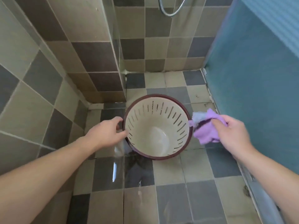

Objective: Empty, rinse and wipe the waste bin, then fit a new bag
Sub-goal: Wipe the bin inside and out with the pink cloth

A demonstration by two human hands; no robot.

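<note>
Waste bin (pixel 157 126) stands upright on the tiled shower floor (pixel 202 191), near the corner where the glass partition (pixel 116 50) meets the wall; cream slotted inside, dark red rim; nothing in it, no bag fitted; base shows a sheen, probably leftover rinse water, though I cannot be sure.

Left hand (pixel 105 131) at the rim's left edge; grip pinching the rim between thumb and curled fingers; likely there to steady the light bin so it does not skate or tip on the tiles under wiping pressure.

Right hand (pixel 233 131) just beside the rim's right edge; grip bunched round a purple cloth (pixel 208 131), with a pale blue patch showing at its top corner; cloth touches or nearly touches the outside of the rim, cannot tell which; wadded rather than spread, probably so it fits down into the narrow tapered interior.

Floor tiles in front of the bin look wet and reflective; shower hose (pixel 171 8) loops at top; blue frosted door panel (pixel 258 78) on the right.

Judgement: emptying and rinsing look done; wiping is the step in hand; new bag not yet fitted and none in view.
</note>
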